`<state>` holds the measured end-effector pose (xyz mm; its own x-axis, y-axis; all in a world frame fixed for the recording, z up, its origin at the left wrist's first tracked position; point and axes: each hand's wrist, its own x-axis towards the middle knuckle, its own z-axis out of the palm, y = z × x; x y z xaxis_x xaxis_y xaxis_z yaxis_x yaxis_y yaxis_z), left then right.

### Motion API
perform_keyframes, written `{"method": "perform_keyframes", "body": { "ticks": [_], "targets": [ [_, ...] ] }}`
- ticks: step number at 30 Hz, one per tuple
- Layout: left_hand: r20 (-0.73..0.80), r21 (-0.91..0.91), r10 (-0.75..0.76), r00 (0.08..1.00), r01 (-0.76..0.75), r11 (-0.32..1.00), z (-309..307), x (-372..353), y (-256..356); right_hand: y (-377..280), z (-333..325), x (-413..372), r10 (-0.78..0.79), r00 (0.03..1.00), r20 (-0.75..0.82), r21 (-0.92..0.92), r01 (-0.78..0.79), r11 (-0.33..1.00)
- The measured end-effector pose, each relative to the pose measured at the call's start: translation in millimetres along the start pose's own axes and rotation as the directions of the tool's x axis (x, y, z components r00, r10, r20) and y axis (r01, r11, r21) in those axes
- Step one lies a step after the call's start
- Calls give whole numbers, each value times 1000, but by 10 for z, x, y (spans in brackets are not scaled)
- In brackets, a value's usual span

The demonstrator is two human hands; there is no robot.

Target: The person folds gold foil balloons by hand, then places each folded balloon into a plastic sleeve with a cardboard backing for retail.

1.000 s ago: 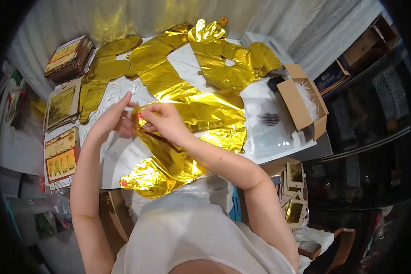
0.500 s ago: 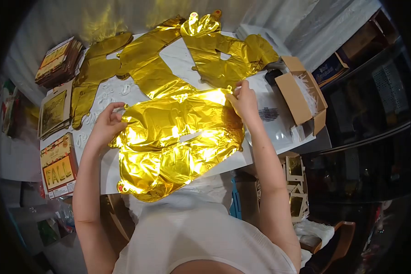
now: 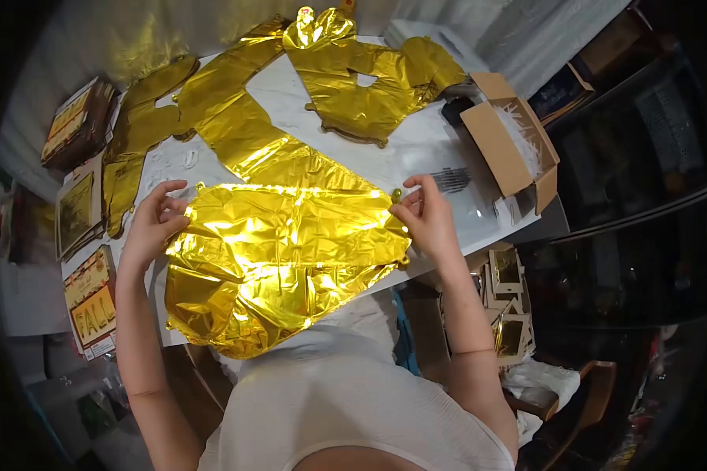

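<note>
A shiny gold foil balloon [image 3: 291, 235], flat and wrinkled, lies across the table's near edge in front of my body. At its upper left edge is my left hand [image 3: 159, 220], thumb and fingertips pinched on the foil. My right hand [image 3: 426, 216] is at its right corner, thumb and index finger on the foil beside a small tab. Beyond it, a flat gold piece [image 3: 236, 125] reaches toward the back and touches the near foil. Another gold foil shape [image 3: 361, 86] lies at the back right, and a further one [image 3: 133, 125] at the back left.
An open cardboard box [image 3: 499, 145] with white strips inside stands on the table [image 3: 432, 157] at right. Stacked packages [image 3: 78, 125] and a FALL package [image 3: 93, 306] line the left side. Below right are a box of framed pieces [image 3: 511, 302] and a wooden chair arm [image 3: 593, 400].
The near balloon has shifted slightly left and its upper part is spread flatter, without the earlier slit showing. My right hand has moved down; my left hand has moved slightly left.
</note>
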<state>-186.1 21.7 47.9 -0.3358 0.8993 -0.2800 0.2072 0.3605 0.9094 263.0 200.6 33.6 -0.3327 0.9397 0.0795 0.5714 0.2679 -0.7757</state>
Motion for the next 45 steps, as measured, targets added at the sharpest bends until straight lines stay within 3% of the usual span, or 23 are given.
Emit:
{"method": "perform_keyframes", "body": {
  "ticks": [3, 5, 7, 10, 15, 17, 18, 19, 21, 24, 28, 36, 45],
  "targets": [
    [5, 20, -1, 1000, 1, 1000, 52, -8, 40, 26, 39, -217, -106, 992, -69, -67, 101, 993],
    [-19, 128, 13, 1000, -10, 992, 53, 18, 16, 20, 45, -279, -136, 986, -92, -103, 127, 987],
    [-24, 145, 82, 996, -78, 986, 56, 72, -60, 46, 53, -301, -465, 873, -144, -338, 398, 853],
    [-33, 186, 187, 982, -178, 966, 30, 182, -240, 191, 35, -287, -509, 860, -36, -334, 470, 817],
    [-61, 254, 274, 960, -250, 934, 84, 174, -234, 216, -46, -249, -482, 876, 9, -358, 453, 816],
    [-127, 662, 504, 854, -306, 684, 262, -23, 21, 228, -69, -246, -475, 880, 14, -358, 449, 819],
    [-101, 726, 571, 815, -331, 602, 372, -158, 193, 234, -79, -244, -484, 875, 23, -360, 459, 812],
    [-94, 724, 571, 815, -338, 601, 466, -256, 274, 239, -89, -251, -491, 870, 35, -362, 469, 806],
    [155, 710, 597, 787, -509, 487, 623, -414, 350, 226, -105, -272, -486, 873, 41, -367, 466, 805],
    [270, 704, 567, 778, -562, 435, 812, -512, 379, 238, -91, -281, -491, 870, 46, -377, 471, 798],
    [312, 711, 552, 774, -575, 404, 806, -484, 232, 260, -79, -298, -489, 872, 36, -396, 461, 794],
    [273, 654, 527, 805, -557, 512, 797, -499, 124, 280, -68, -294, -494, 869, 23, -381, 465, 799],
    [257, 646, 544, 798, -561, 518, 781, -505, 96, 199, -126, -365, -477, 877, 66, -423, 457, 782]
  ]
}}
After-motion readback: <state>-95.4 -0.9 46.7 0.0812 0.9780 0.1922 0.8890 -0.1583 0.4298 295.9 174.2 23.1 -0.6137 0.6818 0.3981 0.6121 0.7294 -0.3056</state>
